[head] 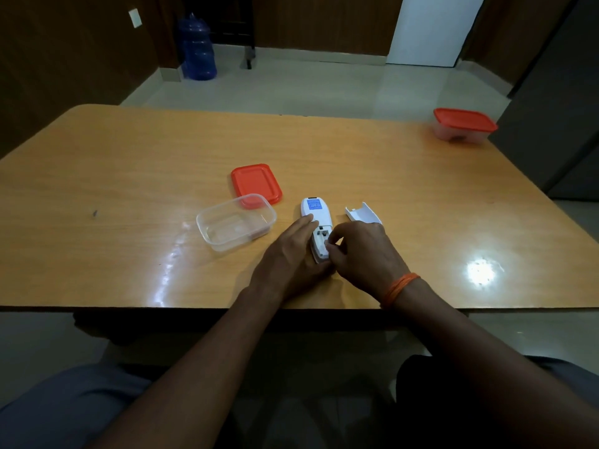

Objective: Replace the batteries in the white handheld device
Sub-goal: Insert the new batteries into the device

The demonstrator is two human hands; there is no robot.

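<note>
The white device [316, 211] lies face down on the table [129, 163], in the middle of the frame, with its battery bay open. The battery cover [364, 217] lies just to its right. The left hand [288, 254] holds the device at its left edge and lower end. The right hand [363, 251] has its fingers curled into the bay; whether they pinch a battery, I cannot tell. The step seems to be work on the cells inside, and next they must sit correctly before the cover goes on.

The wooden table [129, 157] bears a clear tub [227, 244], red lid [254, 183], white device [316, 210], loose cover [364, 215] and red-lidded box [463, 123].
</note>
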